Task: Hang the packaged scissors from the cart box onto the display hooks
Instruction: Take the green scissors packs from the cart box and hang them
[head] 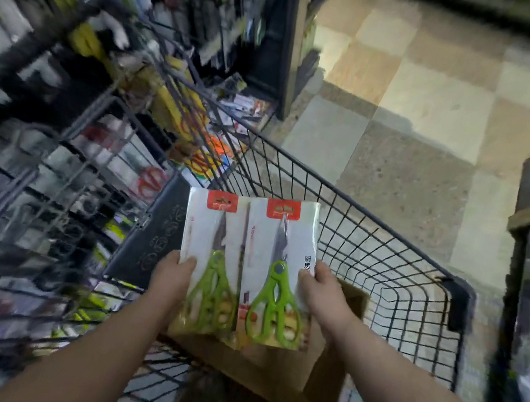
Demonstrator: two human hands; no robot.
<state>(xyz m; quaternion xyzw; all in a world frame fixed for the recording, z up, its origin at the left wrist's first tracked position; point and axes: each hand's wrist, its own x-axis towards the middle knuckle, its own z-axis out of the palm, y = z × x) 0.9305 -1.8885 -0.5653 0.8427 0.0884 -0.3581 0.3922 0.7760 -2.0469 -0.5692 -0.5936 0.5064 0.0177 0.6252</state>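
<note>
A blurred display rack is filling the left side, beside a black wire cart. A cardboard box is sitting in the cart. Two packs of green-handled scissors are hovering side by side above the box, the left hand pinching the left pack by its edge and the right hand pinching the right pack.
</note>
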